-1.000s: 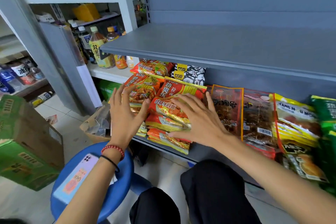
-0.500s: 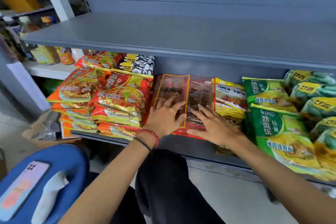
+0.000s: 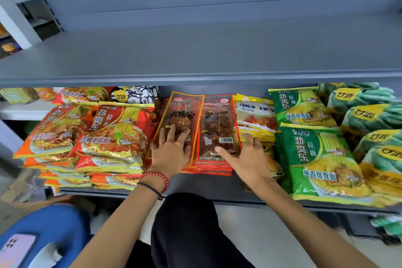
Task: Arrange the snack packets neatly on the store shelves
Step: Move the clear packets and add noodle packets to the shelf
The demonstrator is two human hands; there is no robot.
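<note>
Facing the grey lower shelf (image 3: 195, 190), packed end to end with flat stacks. Pressing the left hand (image 3: 171, 154) flat, fingers straight and spread, on the near half of the orange-bordered packet (image 3: 178, 115), topmost of a stack at mid-shelf. Touching the neighbouring red-bordered packet (image 3: 219, 124) with the right hand (image 3: 250, 159), likewise spread and gripping nothing: one outstretched digit (the thumb, by the look of it) laid across that packet's near end, the other fingers reaching onto the edge of the yellow packets (image 3: 254, 113) just beside. Hands apart, one stack each; the two packets side by side, long edges meeting, brown contents showing through clear fronts, print too blurred to read. Left of the orange-bordered stack and touching it, piles of red noodle packets (image 3: 113, 135), with a black-and-white packet (image 3: 134, 94) behind. Right of the yellow ones, green noodle packets (image 3: 315, 159) in two overlapping rows, then teal packets (image 3: 369, 115) at the far edge. Overhead, the grey upper shelf (image 3: 195, 54). On the left wrist, a red bead bracelet (image 3: 156, 177) and a thin black band (image 3: 150, 189). Low at left, a blue stool (image 3: 58, 224) carrying a phone (image 3: 17, 248); at bottom centre, a black-trousered knee (image 3: 185, 224).
</note>
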